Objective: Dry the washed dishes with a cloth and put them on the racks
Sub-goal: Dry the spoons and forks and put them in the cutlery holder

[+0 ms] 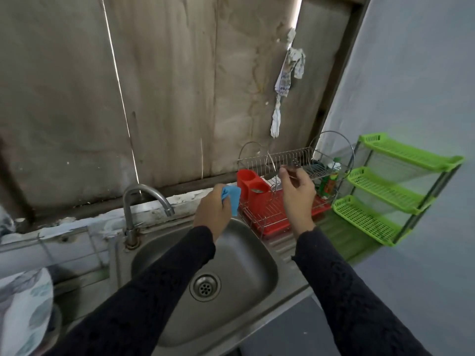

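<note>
1. Blue cloth (231,197) sits bunched, gripped by the left hand (214,210).
2. Right hand (298,195) pinches a small metal utensil (293,165) beside the dish rack (280,156) — racking, seemingly.
3. Next — ease it into the red holder (250,187).

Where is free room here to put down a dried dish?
The green shelf, right of the dish rack, looks bare on all three tiers. The sink basin holds nothing. The red tray has room at its front. It is crowded by the red cutlery holder, where the left hand grips the blue cloth and the right hand a metal utensil.
</note>
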Available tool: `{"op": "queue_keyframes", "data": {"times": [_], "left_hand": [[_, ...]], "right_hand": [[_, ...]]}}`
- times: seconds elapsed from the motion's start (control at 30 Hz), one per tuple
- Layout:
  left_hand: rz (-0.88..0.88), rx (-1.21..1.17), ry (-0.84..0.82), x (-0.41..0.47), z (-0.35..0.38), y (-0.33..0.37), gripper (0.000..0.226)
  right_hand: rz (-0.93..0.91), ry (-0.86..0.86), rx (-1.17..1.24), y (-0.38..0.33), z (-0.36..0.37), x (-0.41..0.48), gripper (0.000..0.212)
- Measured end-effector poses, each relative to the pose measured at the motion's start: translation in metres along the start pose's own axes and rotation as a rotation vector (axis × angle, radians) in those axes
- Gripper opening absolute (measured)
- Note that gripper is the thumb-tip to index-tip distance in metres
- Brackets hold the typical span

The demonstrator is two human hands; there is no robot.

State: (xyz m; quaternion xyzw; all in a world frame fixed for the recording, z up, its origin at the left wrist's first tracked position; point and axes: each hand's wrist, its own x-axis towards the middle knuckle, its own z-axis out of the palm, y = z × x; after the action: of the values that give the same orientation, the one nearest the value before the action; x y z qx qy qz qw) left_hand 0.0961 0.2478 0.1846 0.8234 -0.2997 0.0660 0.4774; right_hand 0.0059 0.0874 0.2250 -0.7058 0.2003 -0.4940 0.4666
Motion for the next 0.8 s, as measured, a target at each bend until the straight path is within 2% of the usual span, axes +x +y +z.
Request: {"op": "queue_keyframes", "data": {"times": [0.5, 0.7, 0.8], "left_hand": [[-0.075, 0.129, 0.027, 0.041, 0.019, -0.012, 0.017], [-0.094, 0.158, 0.023, 0.053, 0.021, -0.021, 0.013], [-0.109, 0.16, 0.003, 0.055, 0.021, -0.029, 0.014]], "right_hand": [[0.113, -0.297, -0.162, 0.042, 0.051, 0.073, 0.015], [0.236, -0.479, -0.331, 0.063, 0.076, 0.09, 0.011], [0.313, -0.493, -0.376, 0.062, 0.076, 0.09, 0.02]]}}
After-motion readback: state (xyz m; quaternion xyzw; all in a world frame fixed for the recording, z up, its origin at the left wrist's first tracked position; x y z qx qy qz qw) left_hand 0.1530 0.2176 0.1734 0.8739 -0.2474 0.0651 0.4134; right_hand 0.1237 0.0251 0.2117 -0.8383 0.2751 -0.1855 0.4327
